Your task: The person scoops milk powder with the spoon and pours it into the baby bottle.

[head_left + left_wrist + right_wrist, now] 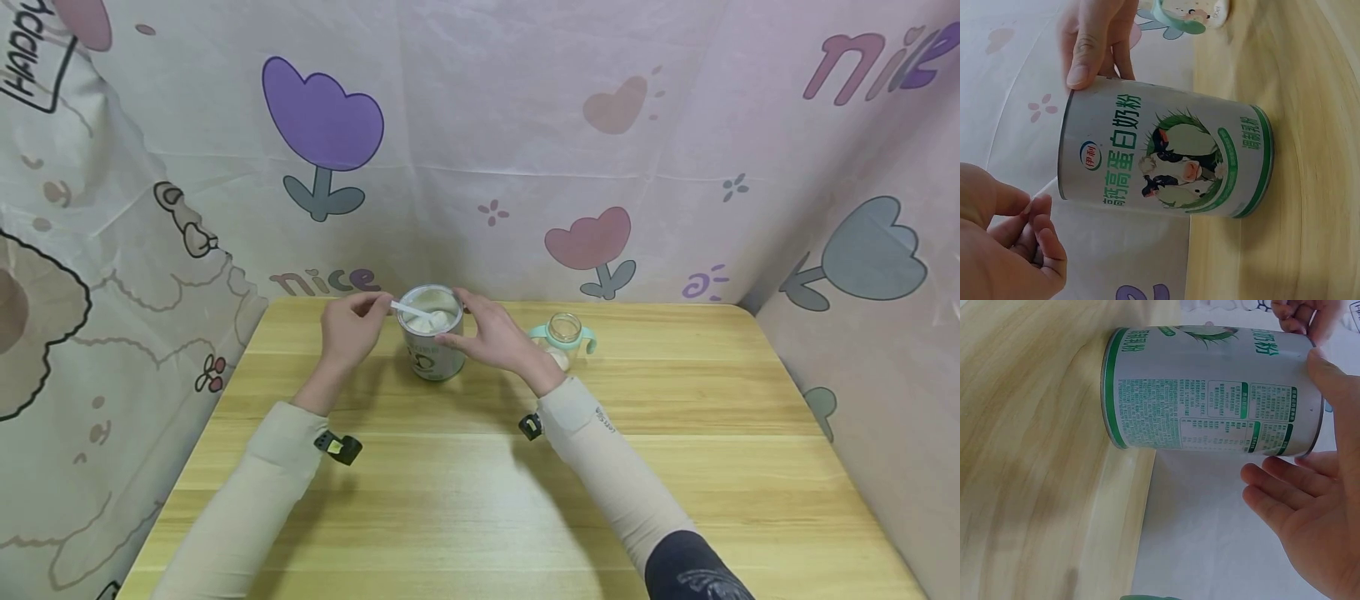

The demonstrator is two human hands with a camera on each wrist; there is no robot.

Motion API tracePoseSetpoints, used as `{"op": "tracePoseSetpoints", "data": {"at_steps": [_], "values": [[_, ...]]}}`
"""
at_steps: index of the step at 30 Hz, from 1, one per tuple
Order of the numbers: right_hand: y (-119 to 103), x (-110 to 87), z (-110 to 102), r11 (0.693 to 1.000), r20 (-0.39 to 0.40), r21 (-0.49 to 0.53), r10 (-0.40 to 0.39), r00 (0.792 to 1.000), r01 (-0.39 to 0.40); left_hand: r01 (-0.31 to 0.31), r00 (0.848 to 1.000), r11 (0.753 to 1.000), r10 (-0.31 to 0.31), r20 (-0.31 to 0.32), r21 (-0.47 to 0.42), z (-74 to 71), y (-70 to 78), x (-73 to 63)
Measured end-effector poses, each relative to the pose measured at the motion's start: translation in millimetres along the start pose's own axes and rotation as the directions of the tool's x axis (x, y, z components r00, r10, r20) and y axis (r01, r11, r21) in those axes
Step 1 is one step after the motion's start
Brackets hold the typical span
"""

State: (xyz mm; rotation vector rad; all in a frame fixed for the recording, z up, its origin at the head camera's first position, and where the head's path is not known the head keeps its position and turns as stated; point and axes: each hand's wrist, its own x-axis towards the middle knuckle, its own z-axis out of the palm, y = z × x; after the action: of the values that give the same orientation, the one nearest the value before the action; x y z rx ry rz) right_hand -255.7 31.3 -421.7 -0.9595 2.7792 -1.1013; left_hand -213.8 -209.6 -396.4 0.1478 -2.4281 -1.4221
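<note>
A white milk powder can (437, 354) with a cow picture stands uncovered on the table, pale powder (429, 323) inside it. My left hand (351, 329) pinches the handle of a white scoop (411, 311) between thumb and fingertips. The scoop's bowl lies over the powder inside the rim, with some powder in it. On the can's right, my right hand (495, 333) holds the can near its top, thumb at the front and fingers round the far side. In the left wrist view the printed cow label (1182, 159) faces the camera; the scoop's bowl is hidden there.
Just right of my right hand stands a small clear bottle (566, 330) with a mint-green two-handled collar and an uncovered mouth. A pale round object (558, 357) sits by it, partly behind the wrist. A printed cloth (465, 125) hangs behind the wooden table (450, 500).
</note>
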Motion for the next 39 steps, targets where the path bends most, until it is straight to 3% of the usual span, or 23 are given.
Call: {"op": "tracePoseSetpoints", "data": {"at_steps": [13,24,32,39], "values": [[0.3,0.4,1.3,1.0,-0.001,0.006,-0.003,1.0,0.003,0.178,0.984,0.966,-0.169,0.06,-0.189,-9.6,-2.1,1.4],[1.6,-0.4,2.9,1.0,-0.005,0.02,0.001,1.0,-0.001,0.249,0.968,0.929,-0.228,0.106,-0.275,-16.0,0.2,-0.6],[2.4,-0.9,1.1,0.999,-0.009,0.026,-0.026,1.0,0.026,0.246,0.969,0.919,-0.22,0.115,-0.309,-19.2,7.7,-1.9],[4.7,-4.2,-5.8,0.999,-0.018,0.05,0.023,1.0,-0.022,0.234,0.971,0.919,-0.207,0.117,-0.318,-18.0,10.4,-0.4]]}}
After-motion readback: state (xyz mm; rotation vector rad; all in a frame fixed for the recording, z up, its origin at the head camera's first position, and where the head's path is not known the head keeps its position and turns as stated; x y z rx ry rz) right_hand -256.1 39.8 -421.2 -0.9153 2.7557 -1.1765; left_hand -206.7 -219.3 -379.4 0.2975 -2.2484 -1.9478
